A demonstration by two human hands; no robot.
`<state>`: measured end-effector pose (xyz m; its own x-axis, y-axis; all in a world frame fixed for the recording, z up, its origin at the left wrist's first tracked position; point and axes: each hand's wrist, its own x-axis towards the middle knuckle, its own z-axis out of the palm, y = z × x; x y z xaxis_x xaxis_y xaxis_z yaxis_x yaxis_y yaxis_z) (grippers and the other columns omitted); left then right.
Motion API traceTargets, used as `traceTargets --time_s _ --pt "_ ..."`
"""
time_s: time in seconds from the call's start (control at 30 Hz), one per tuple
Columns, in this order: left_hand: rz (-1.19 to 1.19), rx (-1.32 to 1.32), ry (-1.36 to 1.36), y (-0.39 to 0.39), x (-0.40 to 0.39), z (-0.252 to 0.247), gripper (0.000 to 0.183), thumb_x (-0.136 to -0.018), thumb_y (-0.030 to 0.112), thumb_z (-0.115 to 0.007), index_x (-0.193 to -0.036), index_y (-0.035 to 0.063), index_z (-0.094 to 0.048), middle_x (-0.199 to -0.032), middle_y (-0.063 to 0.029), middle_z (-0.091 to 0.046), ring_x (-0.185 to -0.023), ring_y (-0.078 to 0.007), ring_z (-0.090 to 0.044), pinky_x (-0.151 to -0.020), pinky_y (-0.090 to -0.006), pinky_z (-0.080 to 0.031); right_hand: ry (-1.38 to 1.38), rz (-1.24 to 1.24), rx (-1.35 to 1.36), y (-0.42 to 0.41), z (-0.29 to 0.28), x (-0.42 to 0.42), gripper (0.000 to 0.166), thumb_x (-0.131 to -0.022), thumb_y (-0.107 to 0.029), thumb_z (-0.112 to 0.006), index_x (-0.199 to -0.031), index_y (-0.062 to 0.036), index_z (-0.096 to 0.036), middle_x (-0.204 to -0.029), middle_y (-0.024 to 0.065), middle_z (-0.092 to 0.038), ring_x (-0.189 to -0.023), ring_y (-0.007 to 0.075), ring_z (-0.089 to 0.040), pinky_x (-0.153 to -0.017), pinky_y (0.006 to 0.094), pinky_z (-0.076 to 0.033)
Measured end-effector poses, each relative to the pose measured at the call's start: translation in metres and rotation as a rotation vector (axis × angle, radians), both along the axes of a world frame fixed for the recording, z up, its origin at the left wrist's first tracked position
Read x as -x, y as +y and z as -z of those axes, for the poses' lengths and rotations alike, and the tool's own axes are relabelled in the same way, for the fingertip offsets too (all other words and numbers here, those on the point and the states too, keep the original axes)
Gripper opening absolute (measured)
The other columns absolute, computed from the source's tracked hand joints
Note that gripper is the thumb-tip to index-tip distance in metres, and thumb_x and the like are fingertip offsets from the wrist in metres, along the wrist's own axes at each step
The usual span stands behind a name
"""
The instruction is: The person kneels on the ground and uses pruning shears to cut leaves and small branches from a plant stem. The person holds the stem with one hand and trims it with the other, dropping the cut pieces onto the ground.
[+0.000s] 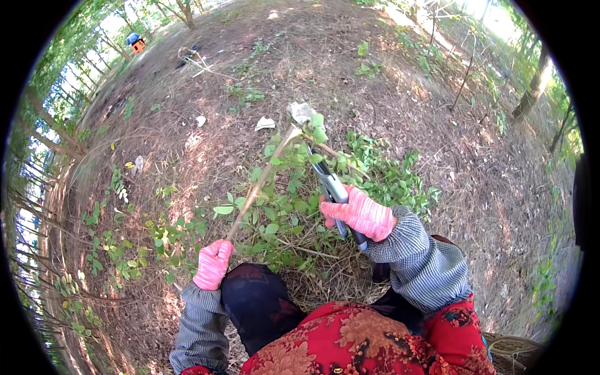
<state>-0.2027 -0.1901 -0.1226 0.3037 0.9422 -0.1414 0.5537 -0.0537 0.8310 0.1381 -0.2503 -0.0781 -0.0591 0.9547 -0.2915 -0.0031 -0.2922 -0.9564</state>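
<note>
My left hand, in a pink knit glove, is closed around the lower end of a cut branch. The branch slants up and right to a pale split end, where a thinner side branch with green leaves runs down to the right. In my right hand, gloved alike, are pruning shears with grey and dark handles. Their blades point up and left beside the side branch, partly hidden by leaves; whether they touch it I cannot tell.
Leafy cuttings lie on the dry ground beyond my right hand. Pale litter lies ahead. Low leafy plants grow at left. Tree trunks stand at right, and an orange object is far off at upper left.
</note>
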Motion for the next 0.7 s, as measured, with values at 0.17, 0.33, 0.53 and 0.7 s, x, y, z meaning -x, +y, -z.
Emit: traceTargets --time_s 0.17,0.33,0.53,0.7 --pt "0.092 0.075 -0.042 0.000 0.001 0.002 0.029 -0.090 0.021 -0.050 -0.073 0.0011 -0.062 -0.059 0.0022 -0.051 -0.057 -0.0061 -0.042 -0.053 -0.0242 -0.036 -0.130 0.046 -0.007 0.008 0.002 0.002 0.022 -0.083 -0.018 -0.062 -0.097 -0.0044 -0.052 -0.074 0.0019 -0.058 -0.065 0.0099 -0.057 -0.059 0.0262 -0.046" --pt "0.145 0.165 -0.105 0.004 -0.001 0.002 0.036 -0.092 0.030 -0.049 -0.071 0.0028 -0.062 -0.057 0.0037 -0.048 -0.052 -0.0050 -0.039 -0.049 -0.0232 -0.032 -0.294 0.078 -0.102 0.015 0.018 0.003 0.031 -0.079 -0.022 -0.066 -0.099 -0.0037 -0.051 -0.081 0.0029 -0.056 -0.070 0.0132 -0.052 -0.065 0.0284 -0.045" --pt "0.194 0.229 -0.141 0.009 0.000 0.011 0.047 -0.090 0.045 -0.048 -0.071 0.0039 -0.061 -0.052 0.0051 -0.042 -0.049 -0.0042 -0.035 -0.046 -0.0223 -0.026 -0.627 0.143 -0.184 0.017 0.014 0.006 0.040 -0.077 -0.035 -0.064 -0.094 -0.0016 -0.050 -0.078 0.0183 -0.058 -0.076 0.0359 -0.058 -0.068 0.0421 -0.046" --pt "0.217 0.257 -0.178 0.011 -0.001 0.012 0.047 -0.091 0.045 -0.047 -0.072 0.0043 -0.061 -0.053 0.0056 -0.042 -0.049 -0.0039 -0.034 -0.046 -0.0215 -0.026 -0.639 0.145 -0.168 0.020 0.015 0.007 0.040 -0.077 -0.035 -0.064 -0.094 -0.0016 -0.050 -0.078 0.0190 -0.058 -0.076 0.0372 -0.058 -0.068 0.0428 -0.046"
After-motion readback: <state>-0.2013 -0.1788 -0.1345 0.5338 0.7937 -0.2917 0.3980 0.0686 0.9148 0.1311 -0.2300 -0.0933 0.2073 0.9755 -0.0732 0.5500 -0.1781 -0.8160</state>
